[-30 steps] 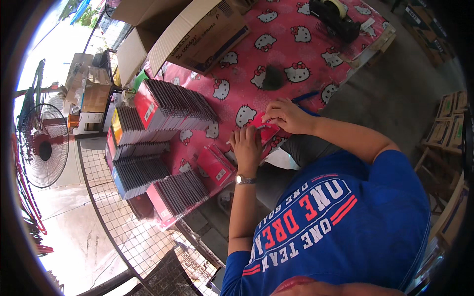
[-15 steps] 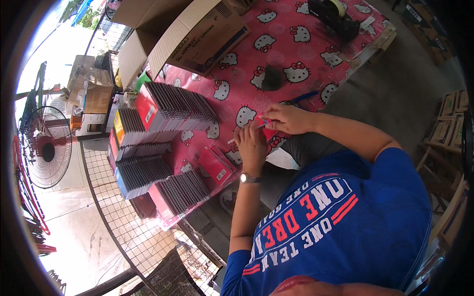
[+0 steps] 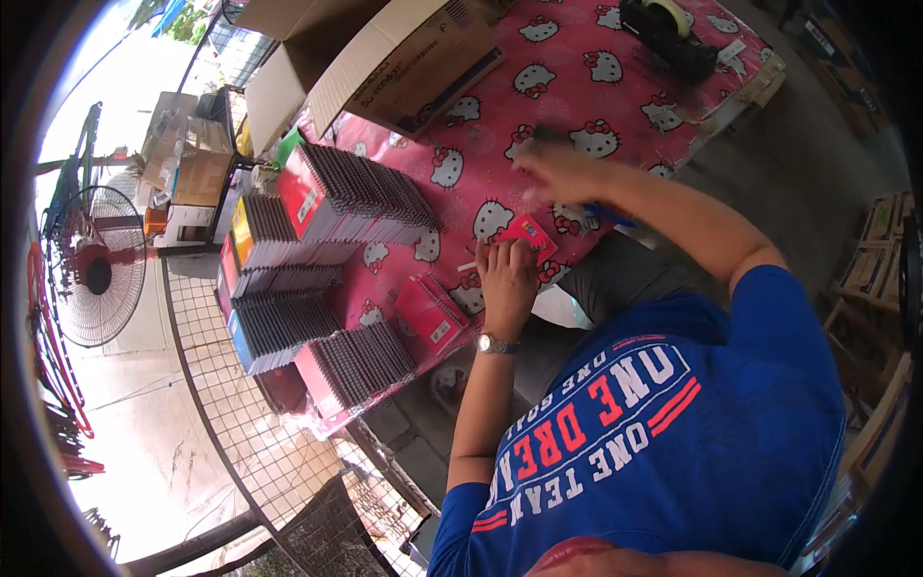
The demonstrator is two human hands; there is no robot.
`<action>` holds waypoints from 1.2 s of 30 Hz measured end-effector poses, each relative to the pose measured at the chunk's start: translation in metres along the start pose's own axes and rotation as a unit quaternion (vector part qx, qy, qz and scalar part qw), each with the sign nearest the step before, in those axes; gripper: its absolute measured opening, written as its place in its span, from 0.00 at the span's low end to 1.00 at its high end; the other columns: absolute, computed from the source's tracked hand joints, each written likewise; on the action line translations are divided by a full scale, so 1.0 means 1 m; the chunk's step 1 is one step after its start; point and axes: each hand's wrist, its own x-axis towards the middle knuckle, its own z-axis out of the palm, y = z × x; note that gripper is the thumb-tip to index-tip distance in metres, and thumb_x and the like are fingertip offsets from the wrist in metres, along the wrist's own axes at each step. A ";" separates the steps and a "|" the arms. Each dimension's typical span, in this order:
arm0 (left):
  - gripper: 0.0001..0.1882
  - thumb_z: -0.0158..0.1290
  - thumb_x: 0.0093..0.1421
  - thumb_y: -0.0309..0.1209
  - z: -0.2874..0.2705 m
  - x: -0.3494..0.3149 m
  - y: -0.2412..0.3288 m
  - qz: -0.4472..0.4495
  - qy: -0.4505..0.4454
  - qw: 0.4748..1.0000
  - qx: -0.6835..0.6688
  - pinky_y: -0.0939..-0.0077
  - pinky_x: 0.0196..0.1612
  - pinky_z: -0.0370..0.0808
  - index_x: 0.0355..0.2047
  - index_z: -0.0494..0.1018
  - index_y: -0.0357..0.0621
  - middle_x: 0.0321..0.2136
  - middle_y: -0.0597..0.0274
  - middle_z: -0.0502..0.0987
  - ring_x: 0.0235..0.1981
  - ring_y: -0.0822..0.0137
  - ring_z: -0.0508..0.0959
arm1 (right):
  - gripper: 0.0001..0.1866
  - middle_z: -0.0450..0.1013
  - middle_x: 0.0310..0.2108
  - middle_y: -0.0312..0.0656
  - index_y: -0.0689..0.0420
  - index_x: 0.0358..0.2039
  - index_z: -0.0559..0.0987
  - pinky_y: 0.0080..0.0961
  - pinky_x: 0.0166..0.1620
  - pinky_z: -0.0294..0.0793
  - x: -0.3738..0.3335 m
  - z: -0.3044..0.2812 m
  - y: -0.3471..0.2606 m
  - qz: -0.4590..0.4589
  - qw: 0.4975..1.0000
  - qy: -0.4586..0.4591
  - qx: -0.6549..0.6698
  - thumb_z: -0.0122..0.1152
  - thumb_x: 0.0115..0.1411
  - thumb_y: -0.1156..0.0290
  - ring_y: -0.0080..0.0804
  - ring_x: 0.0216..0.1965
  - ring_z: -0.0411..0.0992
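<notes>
A small red notebook [image 3: 529, 234] lies near the table's front edge. My left hand [image 3: 507, 281] rests over its near end, fingers curled onto it and holding it; the thumb is hidden. My right hand [image 3: 567, 173] is smeared by motion above the table, beyond the notebook, so its fingers cannot be made out. Close to its fingertips is a dark, rounded object [image 3: 550, 135], also blurred and of unclear kind. A blue pen-like thing [image 3: 613, 215] lies below my right wrist. Left of my left hand sits a short pile of red notebooks [image 3: 430, 313].
Tall stacks of spiral-bound notebooks [image 3: 361, 197] fill the table's left side. An open cardboard box [image 3: 413, 72] stands behind them. At the far right is a black tape dispenser [image 3: 670, 38]. A fan [image 3: 96, 267] and wire mesh [image 3: 226, 385] stand left of the table.
My right hand has left the notebook and moved up and away across the table toward the dark object. My left hand stays at the notebook, whose cover now shows more.
</notes>
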 end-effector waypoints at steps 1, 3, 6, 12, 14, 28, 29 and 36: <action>0.13 0.54 0.57 0.30 0.001 -0.001 -0.003 0.000 0.002 1.000 0.002 0.47 0.65 0.53 0.42 0.70 0.44 0.39 0.57 0.74 0.46 0.55 0.73 | 0.31 0.68 0.56 0.51 0.56 0.53 0.70 0.38 0.58 0.68 0.006 -0.003 0.026 -0.059 0.982 0.114 -0.135 0.68 0.49 0.61 0.50 0.54 0.70; 0.15 0.56 0.55 0.30 0.003 -0.001 -0.008 0.021 -0.016 1.000 0.015 0.44 0.65 0.53 0.43 0.70 0.48 0.43 0.56 0.73 0.52 0.54 0.70 | 0.31 0.71 0.53 0.52 0.57 0.52 0.72 0.37 0.59 0.67 0.017 0.000 0.070 -0.077 0.983 0.085 -0.143 0.69 0.48 0.61 0.49 0.54 0.70; 0.16 0.58 0.54 0.32 -0.008 -0.009 -0.004 -0.011 0.016 0.996 0.086 0.42 0.64 0.53 0.43 0.71 0.50 0.46 0.57 0.71 0.55 0.52 0.66 | 0.28 0.74 0.49 0.52 0.58 0.49 0.76 0.36 0.59 0.66 0.016 -0.012 0.040 -0.088 0.995 -0.017 -0.039 0.70 0.47 0.63 0.47 0.54 0.70; 0.22 0.65 0.46 0.35 0.004 -0.021 -0.026 -0.069 0.006 0.998 -0.002 0.49 0.53 0.61 0.41 0.72 0.49 0.41 0.58 0.70 0.51 0.50 0.66 | 0.25 0.77 0.41 0.42 0.58 0.51 0.78 0.25 0.44 0.72 -0.016 -0.011 -0.026 0.073 0.861 -0.332 0.378 0.67 0.49 0.70 0.26 0.41 0.74; 0.23 0.66 0.45 0.33 0.001 -0.011 -0.021 -0.027 0.029 0.999 0.007 0.54 0.48 0.64 0.41 0.71 0.45 0.38 0.57 0.71 0.47 0.51 0.68 | 0.26 0.78 0.36 0.36 0.60 0.52 0.77 0.20 0.36 0.70 -0.019 -0.016 -0.017 0.066 0.886 -0.295 0.352 0.65 0.51 0.72 0.17 0.34 0.72; 0.23 0.66 0.44 0.31 0.000 -0.005 -0.021 -0.071 0.036 0.996 -0.038 0.55 0.48 0.65 0.40 0.69 0.43 0.38 0.55 0.72 0.45 0.50 0.70 | 0.22 0.70 0.53 0.40 0.60 0.46 0.80 0.27 0.55 0.64 -0.009 -0.002 -0.016 0.017 0.819 -0.281 0.500 0.65 0.47 0.73 0.29 0.51 0.67; 0.23 0.66 0.44 0.31 0.000 -0.007 -0.023 -0.072 0.035 0.996 -0.039 0.55 0.48 0.65 0.40 0.69 0.43 0.38 0.55 0.72 0.45 0.50 0.70 | 0.21 0.69 0.54 0.40 0.59 0.45 0.81 0.26 0.55 0.64 -0.007 0.000 -0.016 -0.019 0.823 -0.292 0.487 0.65 0.47 0.72 0.29 0.52 0.67; 0.18 0.63 0.45 0.26 -0.014 -0.010 -0.047 -0.110 0.044 0.990 -0.070 0.55 0.48 0.68 0.38 0.72 0.44 0.38 0.56 0.71 0.43 0.51 0.71 | 0.21 0.68 0.55 0.41 0.60 0.44 0.81 0.29 0.59 0.61 0.011 0.012 -0.024 -0.072 0.876 -0.258 0.402 0.66 0.47 0.72 0.32 0.55 0.66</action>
